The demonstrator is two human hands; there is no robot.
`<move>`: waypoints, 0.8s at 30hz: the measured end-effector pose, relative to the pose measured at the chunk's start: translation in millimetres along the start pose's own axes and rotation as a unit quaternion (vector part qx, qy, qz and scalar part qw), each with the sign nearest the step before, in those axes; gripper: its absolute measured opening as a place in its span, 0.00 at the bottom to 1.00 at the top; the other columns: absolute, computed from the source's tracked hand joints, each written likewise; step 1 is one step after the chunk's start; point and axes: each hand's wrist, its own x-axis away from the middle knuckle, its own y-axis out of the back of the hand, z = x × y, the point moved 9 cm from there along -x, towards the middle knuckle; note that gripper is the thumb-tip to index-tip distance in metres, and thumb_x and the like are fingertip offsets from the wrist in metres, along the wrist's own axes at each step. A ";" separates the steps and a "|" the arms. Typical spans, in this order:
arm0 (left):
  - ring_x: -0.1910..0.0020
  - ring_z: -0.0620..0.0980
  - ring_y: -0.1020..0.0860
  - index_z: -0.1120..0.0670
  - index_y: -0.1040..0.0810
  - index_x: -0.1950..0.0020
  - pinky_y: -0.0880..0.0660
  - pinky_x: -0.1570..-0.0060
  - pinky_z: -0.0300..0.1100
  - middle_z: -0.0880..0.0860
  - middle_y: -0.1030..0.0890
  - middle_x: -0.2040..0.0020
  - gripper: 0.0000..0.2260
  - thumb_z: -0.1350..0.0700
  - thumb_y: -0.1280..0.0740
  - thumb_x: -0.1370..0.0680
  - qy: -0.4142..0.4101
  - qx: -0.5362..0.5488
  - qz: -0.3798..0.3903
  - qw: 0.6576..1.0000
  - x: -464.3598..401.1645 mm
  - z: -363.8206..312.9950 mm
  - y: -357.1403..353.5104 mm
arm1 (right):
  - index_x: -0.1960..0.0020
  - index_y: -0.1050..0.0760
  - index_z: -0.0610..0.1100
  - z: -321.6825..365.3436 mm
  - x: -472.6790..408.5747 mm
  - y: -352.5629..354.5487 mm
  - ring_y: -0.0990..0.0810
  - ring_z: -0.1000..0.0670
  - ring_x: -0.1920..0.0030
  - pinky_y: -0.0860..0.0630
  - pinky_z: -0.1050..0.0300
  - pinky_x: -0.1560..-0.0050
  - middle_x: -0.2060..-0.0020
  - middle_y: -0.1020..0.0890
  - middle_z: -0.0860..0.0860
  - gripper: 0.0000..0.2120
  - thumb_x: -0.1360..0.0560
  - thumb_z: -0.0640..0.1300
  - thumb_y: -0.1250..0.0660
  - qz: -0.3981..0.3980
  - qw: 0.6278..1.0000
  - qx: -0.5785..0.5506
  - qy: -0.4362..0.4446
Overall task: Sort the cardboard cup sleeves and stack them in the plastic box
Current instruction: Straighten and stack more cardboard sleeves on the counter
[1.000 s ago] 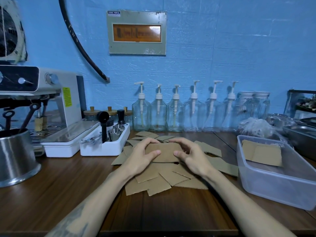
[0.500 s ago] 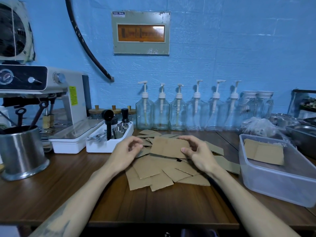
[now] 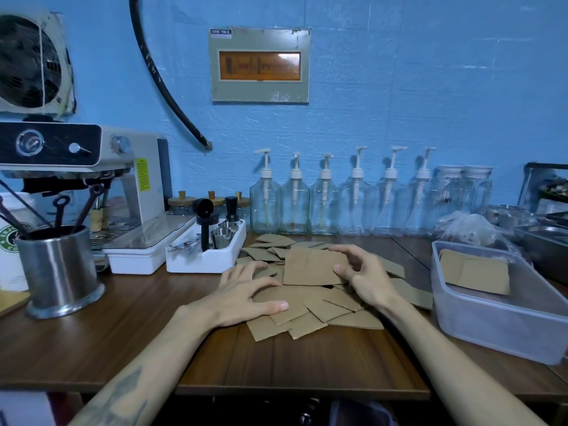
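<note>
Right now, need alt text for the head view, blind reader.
A person's right hand pinches one flat cardboard sleeve above a loose pile of sleeves on a wooden counter, while the left hand rests on the pile. A clear plastic box at right already holds a few sleeves; pump bottles line the blue wall.

An espresso machine (image 3: 92, 179) is standing at the left of the frame on a wooden counter (image 3: 123, 339). A steel canister (image 3: 58, 269) is holding dark utensils at lower left. A white tray (image 3: 206, 253) is sitting just right of the machine, carrying small metal cups. Six clear pump bottles (image 3: 338, 201) are lining the blue wall (image 3: 399, 87) at centre. A grey panel (image 3: 259, 65) is hanging at upper centre, and a fan (image 3: 30, 63) is showing at upper left.
</note>
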 end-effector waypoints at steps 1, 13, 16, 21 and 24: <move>0.25 0.46 0.48 0.31 0.32 0.37 0.53 0.25 0.51 0.40 0.42 0.26 0.32 0.18 0.49 0.35 -0.001 -0.005 -0.006 1.000 -0.5 -0.9 -0.3 | 0.44 0.21 0.58 -0.9 0.1 0.7 0.26 0.54 0.71 0.26 0.59 0.69 0.65 0.20 0.56 0.17 0.22 0.36 0.32 -0.003 1.000 -0.005 -0.003; 0.50 0.47 0.23 0.41 0.33 0.57 0.25 0.51 0.47 0.45 0.22 0.50 0.24 0.29 0.26 0.39 0.002 0.234 -0.142 0.962 0.4 -9.4 29.7 | 0.42 0.21 0.58 -0.3 -4.0 -0.8 0.25 0.48 0.67 0.24 0.52 0.62 0.62 0.21 0.34 0.17 0.23 0.38 0.31 0.002 1.000 0.004 0.011; 0.52 0.46 0.20 0.43 0.26 0.56 0.24 0.51 0.45 0.48 0.18 0.53 0.16 0.42 0.21 0.34 -0.009 0.300 -0.162 0.940 -0.5 -11.0 36.0 | 0.41 0.21 0.57 0.2 -3.2 -1.4 0.26 0.49 0.67 0.26 0.56 0.64 0.65 0.23 0.36 0.17 0.22 0.38 0.31 0.008 1.000 0.008 0.017; 0.52 0.40 0.19 0.48 0.15 0.52 0.26 0.52 0.32 0.42 0.15 0.52 0.07 0.55 0.22 0.29 -0.023 0.344 -0.179 0.921 -1.6 -16.5 46.6 | 0.41 0.21 0.58 1.1 -3.5 -1.6 0.29 0.53 0.67 0.29 0.61 0.61 0.70 0.25 0.52 0.17 0.22 0.39 0.31 0.012 0.999 0.034 0.027; 0.54 0.43 0.18 0.51 0.14 0.55 0.26 0.54 0.31 0.46 0.14 0.55 0.05 0.58 0.23 0.29 -0.010 0.384 -0.212 0.899 0.0 -11.6 55.2 | 0.40 0.21 0.57 2.5 -3.3 -2.0 0.29 0.54 0.64 0.28 0.59 0.55 0.71 0.25 0.58 0.16 0.23 0.39 0.30 0.016 0.998 0.051 0.036</move>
